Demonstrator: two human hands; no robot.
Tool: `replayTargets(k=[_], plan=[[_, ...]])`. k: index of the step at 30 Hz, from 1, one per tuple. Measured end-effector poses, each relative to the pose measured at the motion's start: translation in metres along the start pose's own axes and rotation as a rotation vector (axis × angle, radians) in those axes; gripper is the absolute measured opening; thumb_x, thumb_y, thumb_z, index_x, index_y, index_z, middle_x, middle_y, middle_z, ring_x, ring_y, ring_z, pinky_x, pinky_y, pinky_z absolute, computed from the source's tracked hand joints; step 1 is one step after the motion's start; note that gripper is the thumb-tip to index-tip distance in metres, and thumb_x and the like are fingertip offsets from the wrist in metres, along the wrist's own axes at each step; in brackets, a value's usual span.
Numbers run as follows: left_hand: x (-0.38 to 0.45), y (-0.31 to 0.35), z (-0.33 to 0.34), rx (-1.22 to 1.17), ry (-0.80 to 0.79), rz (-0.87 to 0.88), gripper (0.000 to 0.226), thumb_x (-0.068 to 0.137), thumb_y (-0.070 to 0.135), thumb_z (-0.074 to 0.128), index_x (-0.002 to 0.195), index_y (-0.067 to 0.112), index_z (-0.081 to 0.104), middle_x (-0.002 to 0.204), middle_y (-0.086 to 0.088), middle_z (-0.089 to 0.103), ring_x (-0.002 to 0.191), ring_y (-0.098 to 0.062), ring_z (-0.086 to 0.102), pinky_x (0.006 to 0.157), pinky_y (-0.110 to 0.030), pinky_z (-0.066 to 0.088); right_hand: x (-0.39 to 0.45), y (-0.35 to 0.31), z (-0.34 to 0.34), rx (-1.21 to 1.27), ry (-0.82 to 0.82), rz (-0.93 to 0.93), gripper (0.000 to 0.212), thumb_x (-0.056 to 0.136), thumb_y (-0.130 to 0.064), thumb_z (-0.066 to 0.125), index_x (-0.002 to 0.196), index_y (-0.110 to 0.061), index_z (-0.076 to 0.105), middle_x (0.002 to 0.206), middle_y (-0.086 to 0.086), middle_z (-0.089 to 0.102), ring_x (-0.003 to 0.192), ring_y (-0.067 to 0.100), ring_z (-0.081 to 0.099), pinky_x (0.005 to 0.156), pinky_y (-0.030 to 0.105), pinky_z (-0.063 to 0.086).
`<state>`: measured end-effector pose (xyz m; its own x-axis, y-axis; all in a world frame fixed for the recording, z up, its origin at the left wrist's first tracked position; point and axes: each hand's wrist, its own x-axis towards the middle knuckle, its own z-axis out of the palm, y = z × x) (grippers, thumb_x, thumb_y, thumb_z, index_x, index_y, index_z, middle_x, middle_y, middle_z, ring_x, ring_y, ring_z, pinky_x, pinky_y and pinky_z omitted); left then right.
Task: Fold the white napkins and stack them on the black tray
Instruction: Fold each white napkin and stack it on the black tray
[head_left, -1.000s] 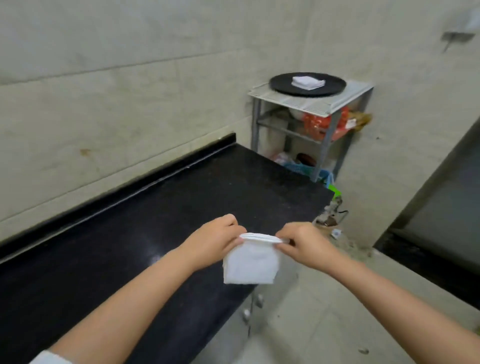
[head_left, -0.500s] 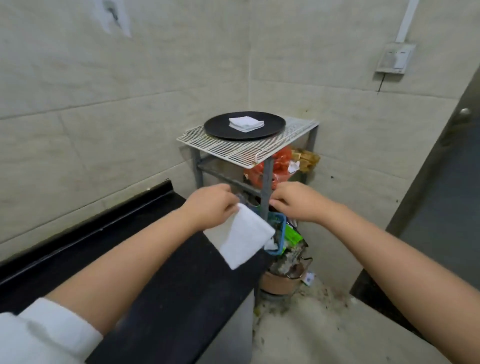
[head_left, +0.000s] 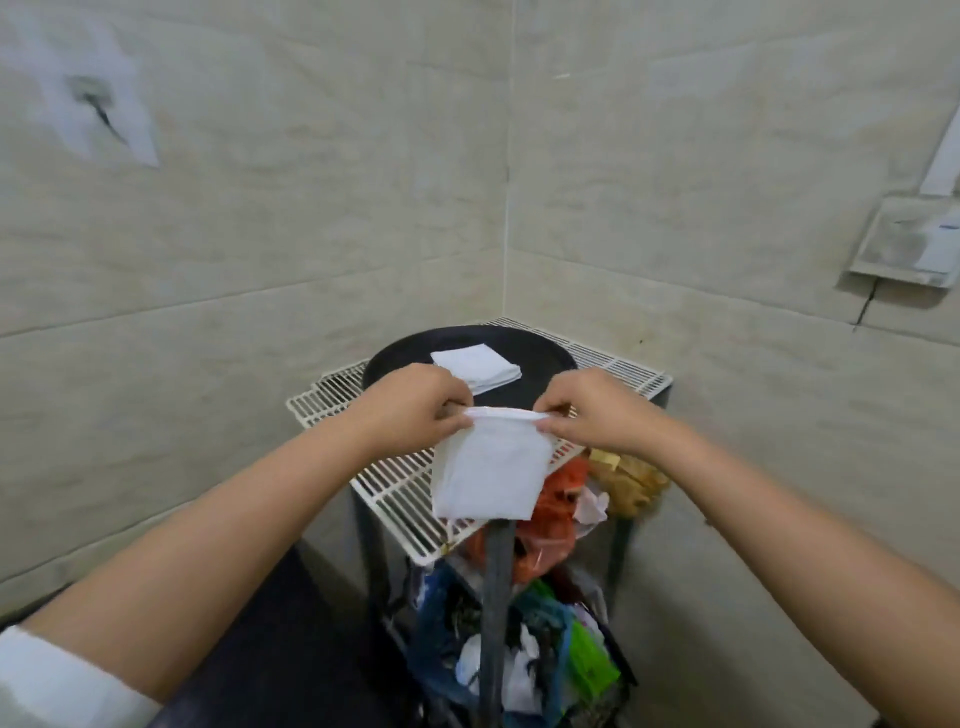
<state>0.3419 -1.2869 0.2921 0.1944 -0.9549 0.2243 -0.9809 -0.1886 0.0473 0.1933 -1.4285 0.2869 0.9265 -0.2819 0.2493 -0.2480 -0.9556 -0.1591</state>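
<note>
At the far left a white sleeve (head_left: 62, 680) covers the upper part of the left arm, above the dark counter (head_left: 291, 670) at the bottom edge. The left hand (head_left: 415, 410) is raised in front of the rack, its fingers curled and pinching the left top corner of a folded white napkin (head_left: 488, 473). The napkin hangs down from both hands, in the air above the near part of the white wire shelf (head_left: 395, 483), not touching the tray. Its top edge is stretched between the 2 hands and its lower edge hangs in front of a grey post (head_left: 496, 597) of the rack. Behind the hands the round black tray (head_left: 540, 358) lies on the wire shelf in the corner of the tiled walls, and a stack of folded napkins (head_left: 478, 366) rests on it, just beyond the left knuckles. The right hand (head_left: 597, 410) pinches the right top corner of the held napkin, thumb and fingertips pressed together on the cloth. Under the shelf lie an orange plastic bag (head_left: 556, 514), other coloured bags and scraps. A grey wall box (head_left: 906, 241) is fixed on the right wall
</note>
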Motion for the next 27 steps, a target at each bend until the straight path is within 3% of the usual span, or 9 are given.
replayTargets(k=[6, 9, 11, 13, 15, 19, 21, 24, 27], plan=[[0.092, -0.027, 0.02, 0.091, 0.115, -0.339, 0.028, 0.095, 0.022, 0.046, 0.118, 0.01, 0.057, 0.119, -0.01, 0.059, 0.111, -0.027, 0.054, 0.089, -0.033, 0.042, 0.118, 0.075, -0.003, -0.022, 0.041, -0.105, 0.023, 0.087, -0.016, 0.053, 0.099, -0.004, 0.069, 0.098, 0.014, 0.067, 0.094, 0.028, 0.059, 0.077, 0.035, 0.043], [0.14, -0.046, 0.028, 0.116, 0.292, -0.513, 0.026, 0.094, 0.017, 0.048, 0.114, 0.005, 0.059, 0.113, -0.017, 0.059, 0.105, -0.035, 0.056, 0.084, -0.039, 0.046, 0.18, 0.107, -0.001, 0.061, 0.135, -0.123, 0.025, 0.089, -0.013, 0.052, 0.106, -0.005, 0.067, 0.108, 0.018, 0.065, 0.105, 0.032, 0.057, 0.084, 0.034, 0.043], [0.165, -0.056, 0.033, 0.18, 0.447, -0.471, 0.013, 0.082, 0.003, 0.06, 0.092, -0.003, 0.065, 0.091, -0.022, 0.063, 0.078, -0.039, 0.063, 0.062, -0.043, 0.053, 0.212, 0.124, 0.008, 0.124, 0.251, -0.161, 0.023, 0.088, -0.009, 0.052, 0.104, 0.001, 0.066, 0.107, 0.022, 0.062, 0.104, 0.033, 0.055, 0.086, 0.035, 0.04], [0.178, -0.066, 0.043, 0.285, 0.399, -0.469, 0.019, 0.055, -0.006, 0.077, 0.067, 0.0, 0.063, 0.065, -0.016, 0.062, 0.047, -0.031, 0.059, 0.037, -0.028, 0.045, 0.229, 0.14, 0.025, 0.239, 0.332, -0.2, 0.018, 0.084, 0.0, 0.054, 0.094, 0.008, 0.067, 0.099, 0.026, 0.062, 0.095, 0.036, 0.058, 0.081, 0.036, 0.042], [0.184, -0.069, 0.066, 0.383, 0.317, -0.485, 0.028, 0.046, -0.004, 0.083, 0.064, 0.004, 0.062, 0.063, -0.012, 0.061, 0.044, -0.027, 0.057, 0.034, -0.023, 0.039, 0.235, 0.154, 0.052, 0.267, 0.273, -0.231, 0.017, 0.083, 0.003, 0.053, 0.091, 0.009, 0.067, 0.097, 0.027, 0.061, 0.092, 0.036, 0.059, 0.08, 0.036, 0.044], [0.185, -0.062, 0.124, 0.336, -0.121, -0.629, 0.021, 0.089, 0.006, 0.048, 0.109, 0.004, 0.053, 0.113, -0.014, 0.053, 0.103, -0.031, 0.054, 0.071, -0.038, 0.044, 0.224, 0.174, 0.108, 0.084, -0.071, -0.267, 0.022, 0.091, -0.004, 0.043, 0.099, 0.003, 0.061, 0.087, 0.008, 0.052, 0.089, 0.026, 0.053, 0.066, 0.024, 0.043], [0.186, -0.059, 0.131, 0.326, -0.176, -0.66, 0.022, 0.09, 0.005, 0.045, 0.111, 0.005, 0.051, 0.116, -0.012, 0.051, 0.105, -0.03, 0.052, 0.069, -0.036, 0.039, 0.22, 0.173, 0.114, 0.064, -0.111, -0.269, 0.021, 0.09, -0.001, 0.042, 0.099, 0.002, 0.06, 0.072, 0.0, 0.035, 0.079, 0.019, 0.043, 0.048, 0.014, 0.024], [0.188, -0.061, 0.128, 0.297, -0.165, -0.649, 0.025, 0.091, 0.006, 0.044, 0.114, 0.007, 0.055, 0.118, -0.011, 0.053, 0.105, -0.029, 0.055, 0.076, -0.036, 0.043, 0.218, 0.172, 0.111, 0.047, -0.162, -0.287, 0.017, 0.088, 0.001, 0.043, 0.079, -0.003, 0.057, 0.066, -0.002, 0.024, 0.078, 0.019, 0.039, 0.047, 0.02, 0.022], [0.189, -0.059, 0.119, 0.235, -0.208, -0.656, 0.032, 0.093, 0.008, 0.043, 0.122, 0.01, 0.056, 0.124, -0.009, 0.054, 0.109, -0.029, 0.055, 0.085, -0.036, 0.044, 0.219, 0.176, 0.106, 0.014, -0.203, -0.3, 0.04, 0.087, 0.001, 0.044, 0.053, -0.014, 0.028, 0.065, -0.002, 0.026, 0.077, 0.018, 0.04, 0.045, 0.017, 0.018]])
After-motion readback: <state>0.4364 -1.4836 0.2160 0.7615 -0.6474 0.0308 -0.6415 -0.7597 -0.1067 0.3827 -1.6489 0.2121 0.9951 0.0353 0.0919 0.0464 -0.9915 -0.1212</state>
